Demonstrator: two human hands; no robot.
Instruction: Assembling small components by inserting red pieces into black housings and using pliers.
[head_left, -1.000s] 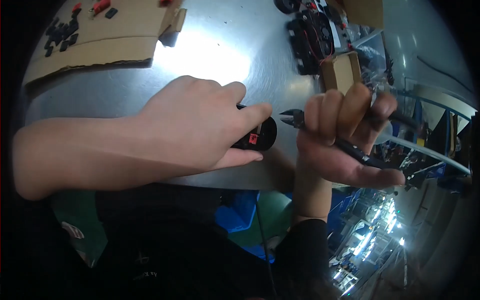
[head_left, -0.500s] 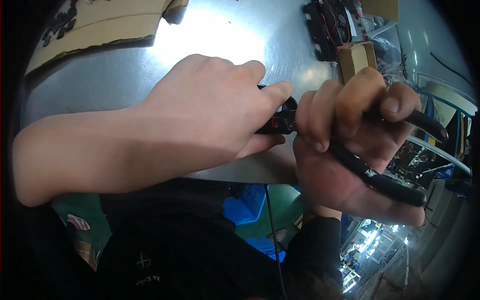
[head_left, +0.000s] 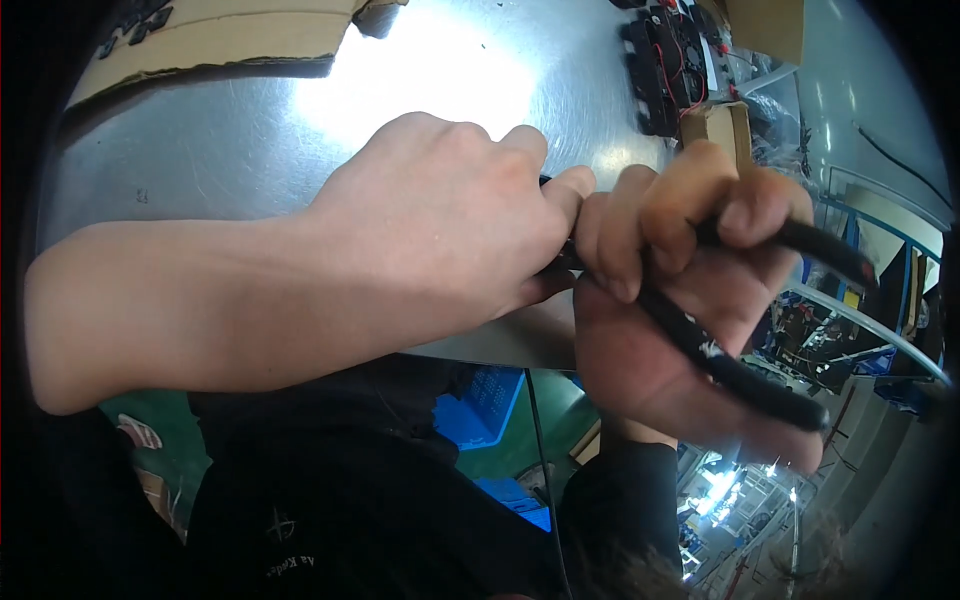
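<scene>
My right hand (head_left: 690,230) is closed round a pair of pliers with black-sleeved handles (head_left: 735,360). One handle slants down across the palm, and the other comes out past the fingers to the right. The sleeve is worn in places. Back upward, my left hand (head_left: 450,205) is closed with thumb and fingers pinched on a small black part (head_left: 566,258), most of which the fingers cover. The two hands meet over the metal table (head_left: 230,140). The plier jaws are hidden between them, so I cannot tell whether they touch the part.
Brown cardboard (head_left: 220,40) with small black pieces lies at the far left. Black fan units with red wires (head_left: 668,70) stand at the far right beside an open cardboard box (head_left: 716,130) and clear plastic bags. Below the table edge are blue crates (head_left: 490,405) and a hanging black cable (head_left: 541,450).
My right hand and the pliers have shifted a little left, closer to my left hand, which has moved slightly right. Less of the black part shows. The view has shifted slightly.
</scene>
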